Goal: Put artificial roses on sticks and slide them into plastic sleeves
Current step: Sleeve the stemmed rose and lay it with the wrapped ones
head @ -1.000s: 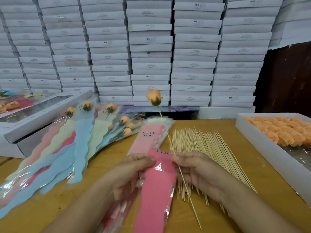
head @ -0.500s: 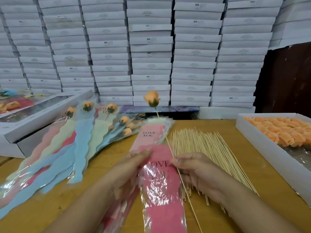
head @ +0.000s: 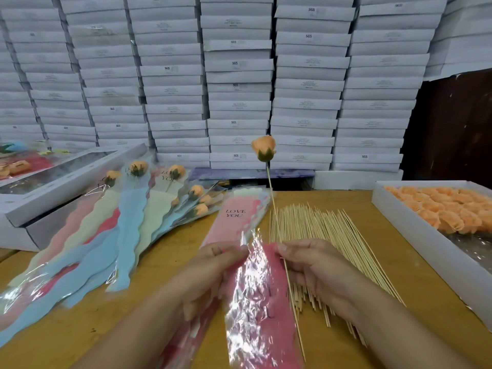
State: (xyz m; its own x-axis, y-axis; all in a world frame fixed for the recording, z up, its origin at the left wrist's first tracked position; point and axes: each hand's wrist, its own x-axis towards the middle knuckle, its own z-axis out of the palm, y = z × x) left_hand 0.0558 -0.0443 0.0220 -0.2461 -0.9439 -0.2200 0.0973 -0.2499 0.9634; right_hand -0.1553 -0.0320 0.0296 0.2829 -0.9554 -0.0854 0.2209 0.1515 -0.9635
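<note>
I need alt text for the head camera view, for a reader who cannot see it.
A person's left hand and right hand hold a pink plastic sleeve; the right hand also pinches a stick topped with an orange rose. Finished sleeved roses lie left, loose sticks right.

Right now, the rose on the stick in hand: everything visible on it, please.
The rose is a peach-orange closed bud with a dark green base, fabric or foam by its look, mounted on top of a thin pale wooden stick. It stands nearly upright, bloom tilted slightly left, above the table's back edge. The right hand pinches the stick midway, beside the pink plastic sleeve that the left hand holds. Not yet sleeved.
</note>
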